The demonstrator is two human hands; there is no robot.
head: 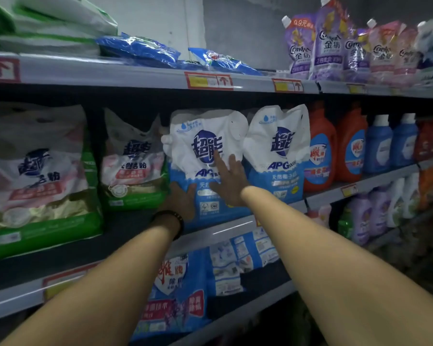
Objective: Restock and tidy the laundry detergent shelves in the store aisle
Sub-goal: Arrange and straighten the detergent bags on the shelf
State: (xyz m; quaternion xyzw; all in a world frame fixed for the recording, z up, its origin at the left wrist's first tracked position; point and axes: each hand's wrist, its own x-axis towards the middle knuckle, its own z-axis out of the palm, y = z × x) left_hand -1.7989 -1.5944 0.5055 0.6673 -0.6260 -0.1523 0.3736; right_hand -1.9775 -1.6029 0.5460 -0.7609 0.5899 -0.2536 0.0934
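Two detergent pouches (pixel 203 136) side by side on middle shelf (pixel 125 229), bags (pixel 133 161) left, jugs (pixel 320 156) right, apparently refill packs (pixel 328 46) above

Pouch (pixel 205 151) on the middle shelf (pixel 125 231): upright, front facing out.
Top half white with a round dark-blue logo, lower half blue with "APG" print. The top is crumpled and sagging, with a white spout cap sticking out at its upper left. It stands near the shelf's front edge, its right side touching a twin (pixel 275 151) (same print, also upright).
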